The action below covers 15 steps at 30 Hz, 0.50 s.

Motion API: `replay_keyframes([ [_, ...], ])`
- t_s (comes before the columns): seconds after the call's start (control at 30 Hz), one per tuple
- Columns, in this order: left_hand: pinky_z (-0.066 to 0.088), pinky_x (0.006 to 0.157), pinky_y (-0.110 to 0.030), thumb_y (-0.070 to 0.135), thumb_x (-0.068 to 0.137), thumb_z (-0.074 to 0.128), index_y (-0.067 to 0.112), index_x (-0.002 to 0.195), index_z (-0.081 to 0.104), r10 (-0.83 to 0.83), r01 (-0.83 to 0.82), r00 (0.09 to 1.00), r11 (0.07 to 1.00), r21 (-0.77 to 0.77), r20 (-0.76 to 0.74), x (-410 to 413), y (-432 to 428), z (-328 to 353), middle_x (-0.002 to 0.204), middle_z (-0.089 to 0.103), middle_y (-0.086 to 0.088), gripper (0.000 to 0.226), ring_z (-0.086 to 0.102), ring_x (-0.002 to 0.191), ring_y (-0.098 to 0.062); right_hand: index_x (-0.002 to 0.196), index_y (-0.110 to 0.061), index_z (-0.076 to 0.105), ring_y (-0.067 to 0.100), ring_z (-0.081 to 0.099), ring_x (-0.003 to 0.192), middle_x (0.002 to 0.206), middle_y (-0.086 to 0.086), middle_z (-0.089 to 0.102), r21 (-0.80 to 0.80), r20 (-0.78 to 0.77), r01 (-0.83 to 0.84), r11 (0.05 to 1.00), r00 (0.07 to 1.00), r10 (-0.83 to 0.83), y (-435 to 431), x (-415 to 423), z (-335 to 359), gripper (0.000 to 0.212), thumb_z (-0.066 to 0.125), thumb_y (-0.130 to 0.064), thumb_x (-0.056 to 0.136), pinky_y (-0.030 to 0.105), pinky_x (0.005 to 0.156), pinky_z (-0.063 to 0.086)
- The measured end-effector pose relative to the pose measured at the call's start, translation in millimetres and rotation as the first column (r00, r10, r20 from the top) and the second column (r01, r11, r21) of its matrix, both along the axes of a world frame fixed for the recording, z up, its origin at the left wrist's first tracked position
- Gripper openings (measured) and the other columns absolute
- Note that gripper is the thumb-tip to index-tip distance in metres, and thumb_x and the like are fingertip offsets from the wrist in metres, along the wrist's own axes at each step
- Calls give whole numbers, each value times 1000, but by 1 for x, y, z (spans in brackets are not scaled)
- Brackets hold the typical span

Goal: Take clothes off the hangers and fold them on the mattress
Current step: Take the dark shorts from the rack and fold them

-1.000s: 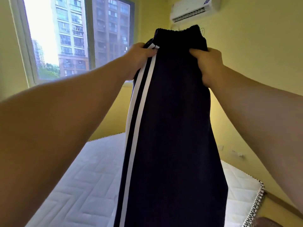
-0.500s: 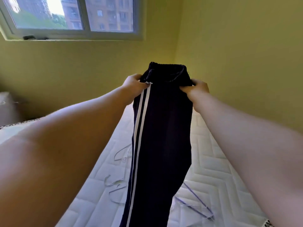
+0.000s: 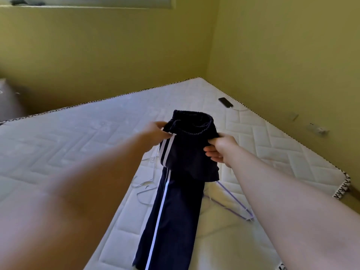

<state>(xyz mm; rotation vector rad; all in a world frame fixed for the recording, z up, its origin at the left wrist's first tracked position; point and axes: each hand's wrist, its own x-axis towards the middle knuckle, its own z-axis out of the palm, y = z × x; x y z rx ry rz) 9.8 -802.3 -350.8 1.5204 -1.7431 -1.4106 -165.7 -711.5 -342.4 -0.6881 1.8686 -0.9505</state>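
Head view, around: the mattress [image 3: 78, 143] is white and quilted, pushed into a corner of yellow walls. A phone [image 3: 225, 102] on a cable [image 3: 240, 109] lies near its far right edge.
In the way: white hangers [image 3: 145, 184] lie on the mattress just left of the trousers [image 3: 181, 191]. A purple hanger [image 3: 233, 199] lies just right, partly hidden under the legs.
Left hand [image 3: 155, 131]: I pinch the striped side just below the waistband [image 3: 191, 121].
Right hand [image 3: 220, 149]: my fingers curl round the opposite side of the cloth.
Where the trousers are: the top hangs between my two hands, above the middle of the mattress. The legs lie flat on the mattress, running toward me, and the held part overlaps them.
Look: dark navy, a gathered elastic waistband, and two white stripes [image 3: 158, 217] down the left side.
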Motion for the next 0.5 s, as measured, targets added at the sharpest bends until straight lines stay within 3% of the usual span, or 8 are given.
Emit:
replay_keyframes([
  [0.13,44,58,-18,-1,85,63,11,121,61,-15,13,999,998,57,33,32,43,-34,108,54,-4,38,50,90,-20,108,-20,56,14,51,65,74,1,59,110,29,14,994,999,-18,47,31,-31,27,35,-6,97,27,62,42],
  [0.23,45,72,-24,-5,82,63,10,118,62,-63,53,993,993,107,101,61,75,-62,106,57,-9,39,53,90,-22,123,-19,56,14,49,66,86,4,63,176,57,25,984,998,-35,81,55,-60,40,28,-6,98,25,58,38],
  [0.33,43,75,-29,-14,78,60,4,116,63,-134,109,968,986,127,211,84,106,-90,99,57,-9,42,52,88,-24,122,-20,56,15,45,63,92,9,61,251,61,10,968,998,-26,114,78,-89,45,22,-4,95,24,58,34],
  [0.43,43,66,-26,-19,81,42,4,116,64,-281,206,900,947,245,333,106,136,-116,86,53,-8,47,49,80,-22,110,-18,61,19,43,67,81,5,51,397,44,-46,917,999,32,143,95,-117,37,31,-2,94,24,55,32],
  [0.5,44,66,-26,-18,82,31,9,112,67,-343,229,861,921,316,376,117,150,-135,97,53,-6,54,49,88,-22,123,-8,58,19,39,64,78,7,45,461,20,-37,886,999,31,155,102,-138,32,44,-4,94,24,52,30],
])
